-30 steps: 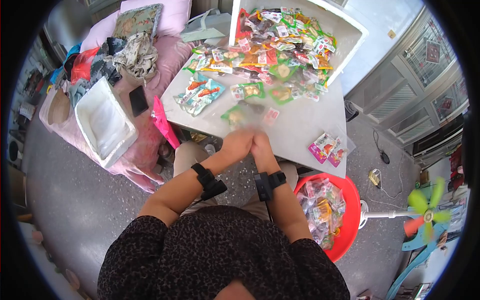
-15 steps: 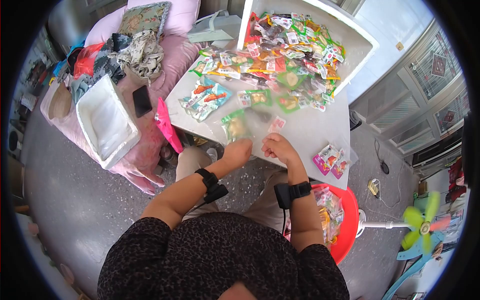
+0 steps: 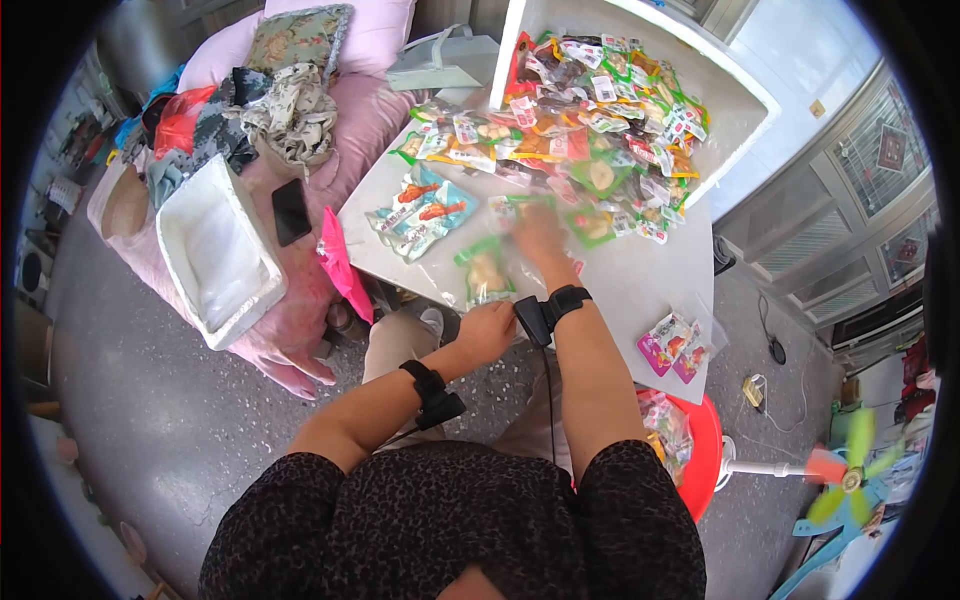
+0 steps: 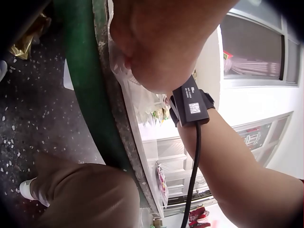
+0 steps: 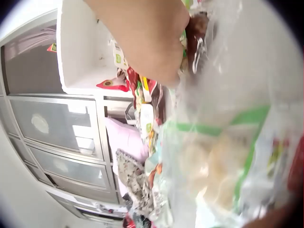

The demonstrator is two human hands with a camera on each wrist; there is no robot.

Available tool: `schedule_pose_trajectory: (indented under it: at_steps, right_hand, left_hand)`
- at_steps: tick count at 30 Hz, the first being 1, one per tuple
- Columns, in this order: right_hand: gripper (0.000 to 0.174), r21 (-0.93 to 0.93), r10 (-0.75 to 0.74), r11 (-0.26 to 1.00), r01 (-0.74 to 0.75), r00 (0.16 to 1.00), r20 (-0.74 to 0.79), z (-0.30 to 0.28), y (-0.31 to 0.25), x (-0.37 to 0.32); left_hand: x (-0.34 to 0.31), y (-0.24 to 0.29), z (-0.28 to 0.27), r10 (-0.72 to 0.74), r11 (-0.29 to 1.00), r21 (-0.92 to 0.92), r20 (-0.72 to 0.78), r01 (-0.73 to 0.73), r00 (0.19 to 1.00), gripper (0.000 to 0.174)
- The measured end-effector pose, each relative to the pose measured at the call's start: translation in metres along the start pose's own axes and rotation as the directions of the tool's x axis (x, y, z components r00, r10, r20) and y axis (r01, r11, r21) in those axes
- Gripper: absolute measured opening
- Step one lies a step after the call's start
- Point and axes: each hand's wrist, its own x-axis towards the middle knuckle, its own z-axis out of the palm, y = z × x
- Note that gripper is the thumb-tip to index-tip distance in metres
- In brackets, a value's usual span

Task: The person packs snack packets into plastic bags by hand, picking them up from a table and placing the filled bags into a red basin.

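At the near edge of the table [image 3: 655, 268], my left hand [image 3: 487, 332] grips the edge of a clear plastic bag [image 4: 118, 61], its fingers curled. A green-edged snack packet [image 3: 485, 272] with pale contents lies just beyond that hand; in the right wrist view clear plastic covers this packet [image 5: 213, 166]. My right hand [image 3: 540, 235], blurred, reaches over the table onto another green-edged packet [image 3: 508, 208], partly covering it. In the right wrist view, the right hand [image 5: 147, 42] hangs beside a dark brown packet [image 5: 195, 35]; its fingertips are hidden. A blue-and-white bag [image 3: 422, 212] lies to the left.
Many snack packets [image 3: 600, 120] spill from a tipped white foam box [image 3: 745, 130]. Purple-and-white packets [image 3: 672, 346] lie at the right corner. Below stands a red tub [image 3: 705, 450] of packets, near a fan [image 3: 850, 478]. An open foam box [image 3: 215, 255] sits on the bed at left.
Both hands were together at the table's edge, then parted. My right hand has reached forward to the green-edged packet, while the left has stayed at the edge with the plastic.
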Motion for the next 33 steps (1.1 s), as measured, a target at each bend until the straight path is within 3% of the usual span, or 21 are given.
schedule_pose_trajectory:
  at_steps: [3, 6, 9, 12, 15, 18, 24, 30, 33]
  right_hand:
    - [0.041, -0.182, -0.031, 0.982, 0.05, 0.993, 0.11, -0.001, 0.023, 0.01]
    - [0.042, -0.336, 0.041, 0.942, -0.002, 0.993, 0.111, -0.007, 0.059, 0.014]
    - [0.047, 0.136, 0.116, 0.986, -0.093, 0.978, -0.171, -0.007, 0.081, 0.011]
    - [0.064, 0.086, 0.242, 0.967, -0.241, 0.97, -0.009, -0.035, 0.041, -0.01]
    - [0.082, -0.126, 0.209, 0.972, -0.199, 0.976, 0.065, -0.044, 0.012, -0.026]
    - [0.09, -0.235, 0.197, 0.958, -0.167, 0.974, 0.112, -0.049, -0.001, -0.028]
    - [0.083, -0.229, 0.168, 0.962, -0.146, 0.983, 0.077, -0.035, 0.0, -0.024]
    - [0.046, -0.313, 0.155, 0.939, -0.143, 0.988, 0.015, -0.018, 0.016, -0.008]
    - [0.031, -0.291, 0.063, 0.954, -0.07, 0.997, -0.036, -0.012, 0.03, -0.005]
  left_hand:
    - [0.0, -0.001, -0.004, 0.015, 1.0, 0.0, 0.02, -0.015, 1.0, 0.009]
    - [0.0, 0.001, -0.004, 0.03, 1.0, 0.005, 0.045, -0.03, 0.999, 0.009]
    - [0.0, 0.001, -0.001, 0.031, 0.999, 0.008, 0.05, -0.031, 0.998, 0.008]
    - [0.0, -0.001, 0.002, 0.034, 0.999, -0.006, 0.041, -0.034, 0.999, 0.007]
    - [0.0, 0.0, 0.0, 0.043, 0.999, -0.009, 0.023, -0.043, 0.999, 0.007]
    - [-0.001, 0.003, -0.002, 0.028, 0.999, 0.014, 0.026, -0.028, 0.999, 0.007]
    - [-0.002, 0.004, -0.003, 0.047, 0.999, 0.025, 0.025, -0.048, 0.999, 0.008]
    - [-0.01, 0.006, 0.0, 0.148, 0.975, 0.165, 0.04, -0.152, 0.988, 0.013]
    - [-0.012, 0.007, 0.001, 0.215, 0.953, 0.211, 0.039, -0.219, 0.976, 0.014]
